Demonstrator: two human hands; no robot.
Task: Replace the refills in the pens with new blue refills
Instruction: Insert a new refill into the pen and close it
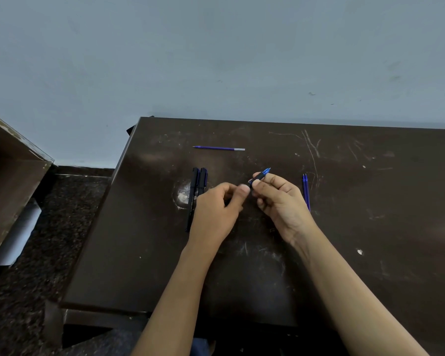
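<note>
I see the scratched dark table (370, 227) with both hands over its middle. The right hand (280, 201) curls its fingers round a blue-tipped pen (261, 176). The left hand (216, 211) pinches the pen's lower end with thumb and forefinger. If they twist apart carelessly, a loose part may roll off the left edge. Two black pens (194, 199) lie just beside the left hand and could get nudged. Two blue refills (306, 191) wait near the right hand. The lone refill (219, 148) by the far edge could be mistaken for new.

The dark brown wooden surface (344, 201) looks semi-glossy, scratched and scuffed; the black pens (194, 186) seem matt plastic.
</note>
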